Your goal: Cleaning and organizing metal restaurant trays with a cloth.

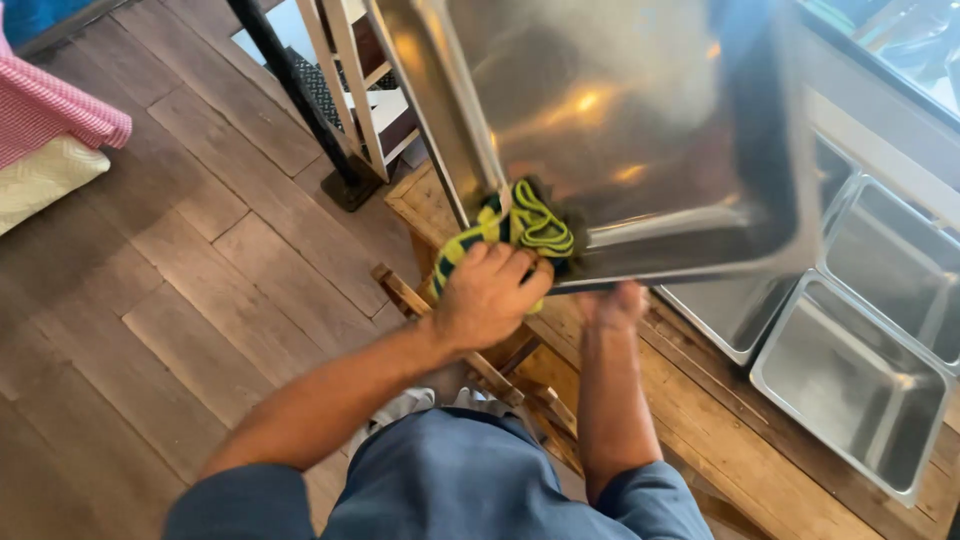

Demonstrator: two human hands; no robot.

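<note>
Head view: left hand [488, 295] grips a yellow-and-black cloth [520, 230], pressing it against the lower corner of a big steel tray [640, 120] held tilted above a wooden table [700, 420]. Right hand [612, 303] clasps the tray's bottom edge from underneath, blurred. Smaller steel pans [850, 380] lie on the table to the right. Wooden floor [150, 270] spreads left.
</note>
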